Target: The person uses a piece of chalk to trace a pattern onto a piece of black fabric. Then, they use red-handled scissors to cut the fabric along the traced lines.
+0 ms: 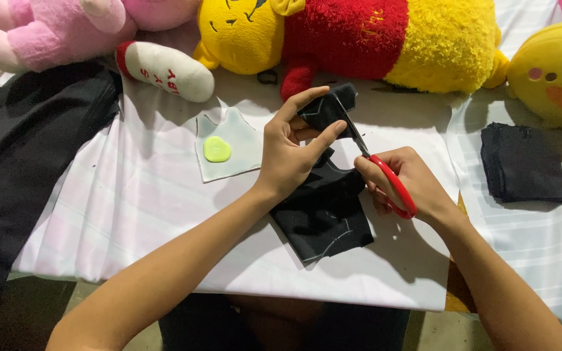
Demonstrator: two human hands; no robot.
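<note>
My left hand [291, 146] pinches the upper end of a black fabric piece [325, 214] with pale chalk lines, lifting it off the white cloth. My right hand [408, 185] grips red-handled scissors [388, 179]; their blades reach up into the lifted fabric by my left fingertips. The lower part of the fabric lies flat between my two wrists.
A pale pattern piece [229, 146] with a green chalk disc [217, 149] lies left of my hand. Black cloth [27, 143] covers the left side, a stack of black squares [521, 162] sits right. Plush toys, pink [53, 29], yellow-red [359, 39] and yellow [554, 75], line the back edge.
</note>
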